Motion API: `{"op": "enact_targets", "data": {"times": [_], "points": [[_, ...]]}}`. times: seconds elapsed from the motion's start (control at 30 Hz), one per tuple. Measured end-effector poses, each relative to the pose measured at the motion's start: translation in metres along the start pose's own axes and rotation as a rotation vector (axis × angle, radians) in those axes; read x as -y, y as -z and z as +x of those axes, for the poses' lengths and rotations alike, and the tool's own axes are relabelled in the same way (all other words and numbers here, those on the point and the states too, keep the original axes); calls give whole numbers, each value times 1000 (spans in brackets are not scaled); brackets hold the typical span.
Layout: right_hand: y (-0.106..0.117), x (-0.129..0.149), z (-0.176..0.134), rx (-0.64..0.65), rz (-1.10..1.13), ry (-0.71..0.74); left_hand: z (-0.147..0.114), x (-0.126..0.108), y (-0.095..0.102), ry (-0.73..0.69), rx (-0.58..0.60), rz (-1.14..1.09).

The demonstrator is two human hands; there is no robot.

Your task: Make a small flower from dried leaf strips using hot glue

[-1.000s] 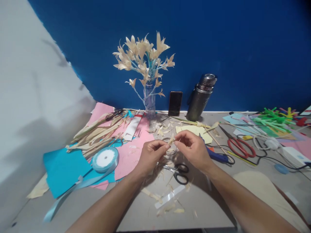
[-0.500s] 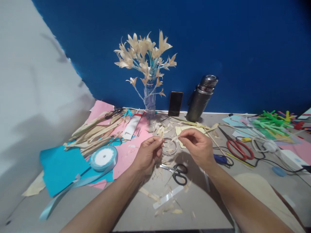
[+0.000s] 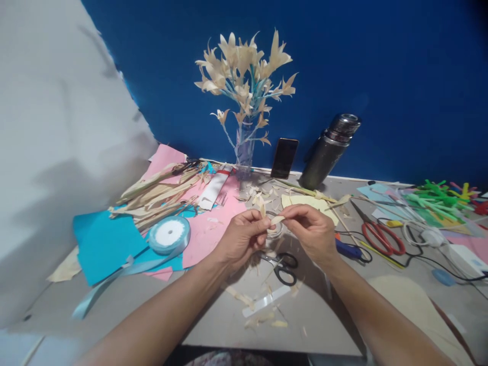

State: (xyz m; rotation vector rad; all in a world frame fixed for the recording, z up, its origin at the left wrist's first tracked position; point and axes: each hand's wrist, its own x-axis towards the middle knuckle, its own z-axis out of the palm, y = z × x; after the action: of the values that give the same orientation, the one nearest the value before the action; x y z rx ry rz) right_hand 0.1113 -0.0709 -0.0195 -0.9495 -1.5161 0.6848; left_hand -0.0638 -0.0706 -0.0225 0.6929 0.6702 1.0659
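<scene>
My left hand (image 3: 242,234) is closed in a pinch on a small pale husk flower (image 3: 262,206), whose petals stick up above the fingertips. My right hand (image 3: 312,231) pinches a pale husk petal (image 3: 278,220) that reaches across to the left fingertips. Whether the petal touches the flower is hard to make out. Behind the fingers a ring-shaped tape roll (image 3: 275,232) lies partly hidden. Scissors with black handles (image 3: 286,269) rest on the table just below both hands, among scattered husk scraps.
A clear vase (image 3: 244,157) of husk flowers stands at the back, beside a phone (image 3: 284,158) and a dark thermos (image 3: 328,152). Dry husks (image 3: 160,195), coloured paper and a blue ribbon spool (image 3: 169,235) spread left. Red-handled scissors (image 3: 383,238), cables and green pipe cleaners (image 3: 434,201) lie right.
My hands have come closer together, bringing the petal in the right fingers up to the left fingertips. The whole view has shifted slightly, with the vase now further right and higher.
</scene>
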Motion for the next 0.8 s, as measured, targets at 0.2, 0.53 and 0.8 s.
{"op": "enact_targets", "data": {"times": [0.2,0.53,0.8], "points": [[4,4,1,61,-113,38,-1,-2,-2,-183,-128,211],[-1,7,1,95,-316,247,2,2,2,-136,-75,171],[9,9,3,45,-340,59,3,1,0,-124,-95,151]]}}
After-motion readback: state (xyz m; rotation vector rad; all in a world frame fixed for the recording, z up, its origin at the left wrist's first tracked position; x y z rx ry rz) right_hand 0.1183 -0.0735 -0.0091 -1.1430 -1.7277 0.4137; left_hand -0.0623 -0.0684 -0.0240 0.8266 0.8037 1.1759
